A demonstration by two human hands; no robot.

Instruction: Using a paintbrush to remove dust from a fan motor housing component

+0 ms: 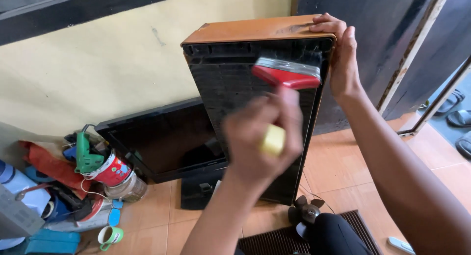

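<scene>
Item: brush (287, 76) | grip: your left hand (262, 137) clenched its handle; right hand (338, 54) clasped panel (255, 113) corner | note: you did well brushing lightly, panel braced.

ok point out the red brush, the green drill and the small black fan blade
red brush (287, 77), head view, on its red ferrule below the bristles
green drill (86, 157), head view, on its green body
black fan blade (304, 211), head view, on its hub, on the floor

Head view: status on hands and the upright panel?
Left hand gripping red-and-yellow paintbrush, bristles on black panel. Right hand steadying panel's top corner. Flat screen leaning behind; fan blade on floor nearby.
</scene>
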